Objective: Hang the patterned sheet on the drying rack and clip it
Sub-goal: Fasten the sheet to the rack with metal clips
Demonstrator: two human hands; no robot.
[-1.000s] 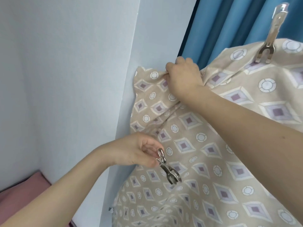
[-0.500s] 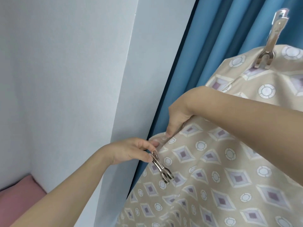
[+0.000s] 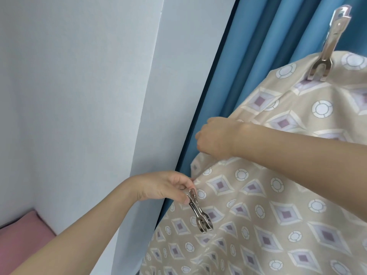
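The loose metal clip (image 3: 199,212), pinched in the left hand (image 3: 164,187), points down and right, just below the sheet (image 3: 268,195) edge that the right hand (image 3: 215,136) holds bunched; a second clip (image 3: 327,50) grips the sheet's top.

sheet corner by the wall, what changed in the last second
The right hand, gripping the patterned sheet, pulled its edge down and away from the white wall, uncovering more blue curtain. The left hand rose slightly toward the sheet's edge. Unchanged: the left hand holds the loose metal clip, and the fastened clip stays on the sheet's top.
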